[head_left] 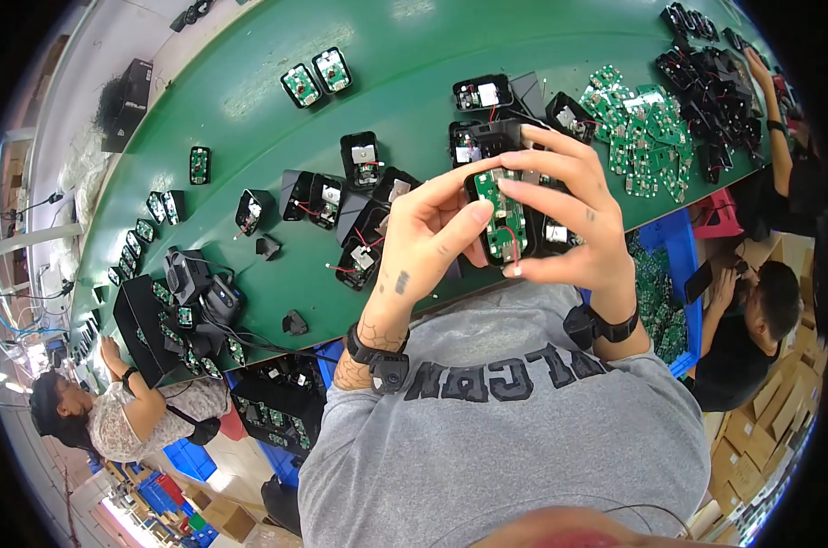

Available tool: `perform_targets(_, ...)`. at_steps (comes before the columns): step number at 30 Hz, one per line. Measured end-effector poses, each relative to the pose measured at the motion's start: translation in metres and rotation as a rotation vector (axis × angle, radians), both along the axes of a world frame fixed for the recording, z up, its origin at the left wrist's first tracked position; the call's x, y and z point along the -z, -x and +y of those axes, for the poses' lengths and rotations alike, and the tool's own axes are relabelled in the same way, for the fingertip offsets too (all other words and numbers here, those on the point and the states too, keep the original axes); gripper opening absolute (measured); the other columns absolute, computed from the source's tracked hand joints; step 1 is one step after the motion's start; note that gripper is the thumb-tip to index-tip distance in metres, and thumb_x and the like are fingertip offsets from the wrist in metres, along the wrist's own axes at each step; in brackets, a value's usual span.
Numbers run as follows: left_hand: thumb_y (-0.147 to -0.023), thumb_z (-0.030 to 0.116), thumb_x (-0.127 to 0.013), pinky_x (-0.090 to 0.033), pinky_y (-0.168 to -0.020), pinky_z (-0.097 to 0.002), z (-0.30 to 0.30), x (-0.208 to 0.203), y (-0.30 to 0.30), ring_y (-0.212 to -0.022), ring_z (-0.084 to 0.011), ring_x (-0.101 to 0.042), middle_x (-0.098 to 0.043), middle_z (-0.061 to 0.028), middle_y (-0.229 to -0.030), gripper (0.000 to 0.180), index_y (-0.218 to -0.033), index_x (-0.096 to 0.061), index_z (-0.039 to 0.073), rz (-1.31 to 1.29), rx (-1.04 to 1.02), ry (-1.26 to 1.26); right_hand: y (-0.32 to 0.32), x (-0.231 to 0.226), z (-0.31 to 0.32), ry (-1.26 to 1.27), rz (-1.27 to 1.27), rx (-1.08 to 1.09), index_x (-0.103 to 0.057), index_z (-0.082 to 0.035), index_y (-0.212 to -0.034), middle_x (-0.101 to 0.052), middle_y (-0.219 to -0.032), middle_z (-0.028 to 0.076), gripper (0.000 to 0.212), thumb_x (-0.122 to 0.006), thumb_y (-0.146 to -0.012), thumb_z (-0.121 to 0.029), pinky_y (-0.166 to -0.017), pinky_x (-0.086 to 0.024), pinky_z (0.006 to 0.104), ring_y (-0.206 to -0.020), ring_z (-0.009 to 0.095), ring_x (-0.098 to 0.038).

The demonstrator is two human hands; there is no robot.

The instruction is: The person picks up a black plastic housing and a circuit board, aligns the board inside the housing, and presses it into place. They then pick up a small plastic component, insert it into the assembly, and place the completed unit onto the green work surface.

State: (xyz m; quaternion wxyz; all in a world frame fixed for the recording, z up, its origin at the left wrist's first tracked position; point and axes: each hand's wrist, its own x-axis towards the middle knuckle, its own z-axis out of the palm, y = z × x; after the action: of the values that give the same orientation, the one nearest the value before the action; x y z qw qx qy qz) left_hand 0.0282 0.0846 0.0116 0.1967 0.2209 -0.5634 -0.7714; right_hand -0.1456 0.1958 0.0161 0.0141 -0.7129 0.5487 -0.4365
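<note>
Between my two hands, above the near edge of the green bench, is a small black plastic case with a green circuit board in it. My left hand grips the left side, thumb at the board's edge and some fingers hidden behind the case. My right hand curves round the other side, fingertips at the board's upper part and thumb by its lower end. A red wire shows near that thumb. Just beyond the hands lie black cases with white and metal parts inside, one of them an open case.
Loose circuit boards are heaped to the right, beside piled black housings. Several open cases with wires lie left of my hands. A blue bin of boards stands below the bench edge. Other people sit at left and right.
</note>
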Motion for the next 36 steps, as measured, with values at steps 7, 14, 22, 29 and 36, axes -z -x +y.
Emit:
perform_targets(7, -0.093, 0.015, -0.061, -0.048, -0.052, -0.02, 0.002, 0.003, -0.001, -0.06, -0.007, -0.058, -0.065, -0.0032, -0.087, 0.039, -0.129, -0.056, 0.001, 0.061, -0.03, 0.018, -0.002, -0.001, -0.003, 0.003, -0.097, -0.015, -0.071, -0.015, -0.107, -0.063, -0.124, 0.007, 0.054, -0.081, -0.055, -0.019, -0.102, -0.038, 0.0475, -0.125, 0.035, -0.048)
perform_targets(14, -0.094, 0.016, -0.06, -0.048, -0.053, -0.0202, 0.002, 0.004, -0.002, -0.061, -0.0069, -0.058, -0.065, -0.0045, -0.091, 0.039, -0.13, -0.055, 0.002, 0.077, -0.023, 0.022, -0.002, -0.004, -0.002, 0.012, -0.104, -0.029, -0.072, -0.015, -0.102, -0.063, -0.123, 0.006, 0.049, -0.08, -0.054, -0.019, -0.105, -0.034, 0.0519, -0.127, 0.036, -0.047)
perform_targets(22, -0.094, 0.017, -0.06, -0.05, -0.056, -0.0209, 0.003, 0.005, -0.004, -0.067, -0.0076, -0.06, -0.064, -0.005, -0.095, 0.04, -0.131, -0.055, 0.002, 0.084, -0.028, 0.028, -0.003, -0.008, -0.003, -0.061, -0.103, -0.048, -0.072, -0.015, -0.101, -0.059, -0.13, 0.011, 0.046, -0.08, -0.056, -0.015, -0.107, -0.032, 0.0503, -0.13, 0.037, -0.043)
perform_targets(29, -0.082, -0.002, -0.058, -0.052, -0.068, -0.0197, 0.011, 0.006, 0.002, -0.082, -0.0049, -0.061, -0.066, -0.0053, -0.107, 0.046, -0.128, -0.057, 0.0, 0.119, -0.119, 0.115, -0.023, 0.006, 0.002, -0.31, -1.139, -0.108, -0.052, 0.001, -0.131, -0.055, -0.134, 0.012, 0.054, -0.068, -0.079, 0.004, -0.099, -0.048, 0.0339, -0.116, 0.02, -0.058)
perform_targets(36, -0.072, -0.003, -0.064, -0.051, -0.06, -0.0192, 0.016, 0.015, 0.001, -0.067, -0.0038, -0.06, -0.069, -0.0055, -0.096, 0.048, -0.12, -0.064, 0.001, 0.054, -0.225, 0.392, -0.024, 0.007, -0.002, -0.453, -1.289, -0.126, -0.053, 0.003, -0.129, -0.065, -0.116, 0.015, 0.059, -0.072, -0.073, 0.006, -0.091, -0.051, 0.0324, -0.105, 0.019, -0.064)
